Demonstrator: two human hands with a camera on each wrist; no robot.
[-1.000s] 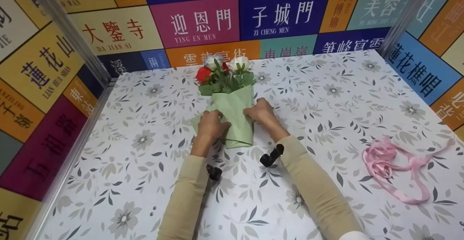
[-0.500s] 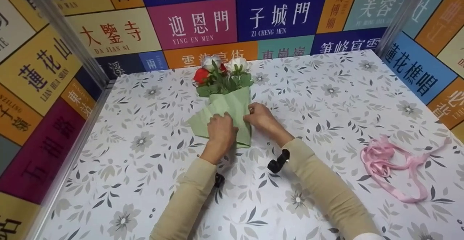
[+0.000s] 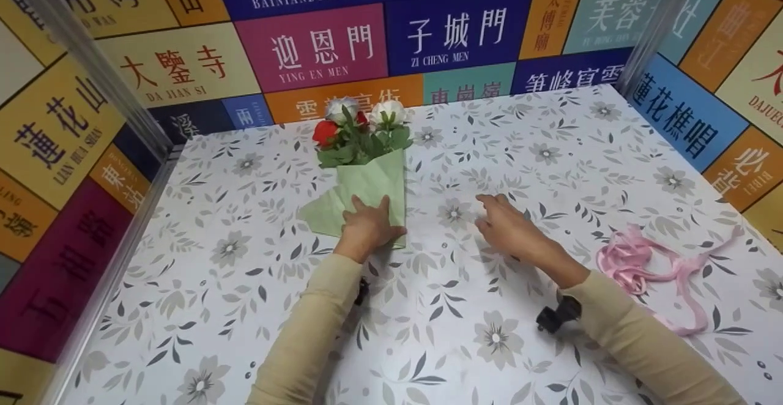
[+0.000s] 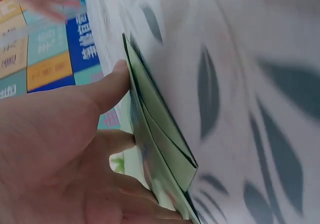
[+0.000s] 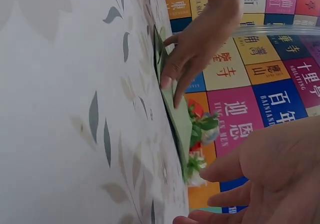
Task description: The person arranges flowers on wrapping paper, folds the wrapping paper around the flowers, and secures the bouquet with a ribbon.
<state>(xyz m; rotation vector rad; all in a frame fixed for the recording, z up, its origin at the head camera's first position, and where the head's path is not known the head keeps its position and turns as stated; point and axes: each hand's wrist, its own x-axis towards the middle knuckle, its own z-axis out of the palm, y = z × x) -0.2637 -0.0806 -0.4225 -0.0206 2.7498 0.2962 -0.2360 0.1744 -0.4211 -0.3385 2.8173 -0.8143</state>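
A bouquet wrapped in light green paper point(image 3: 373, 175) lies at the middle of the table, its folded lower end toward me. Out of the top come a red rose point(image 3: 325, 132), a white rose point(image 3: 389, 114), a silvery-white bloom and green leaves. My left hand point(image 3: 366, 229) presses on the lower part of the wrapping with spread fingers; in the left wrist view the thumb and fingertips touch the paper's folded layers point(image 4: 162, 159). To the right of the bouquet, my right hand point(image 3: 512, 227) is over the table, holding nothing, its fingers loosely extended.
A loose heap of pink ribbon point(image 3: 627, 261) lies on the right side of the table, partly behind my right forearm, one tail trailing to the right. The table cover point(image 3: 244, 319) has a grey leaf and flower print. Colourful panels with lettering point(image 3: 312, 50) enclose the back and sides.
My right hand has left the paper's right edge and moved right, toward the ribbon. My left hand has shifted onto the wrapping's lower middle, its fingers now spread flat.
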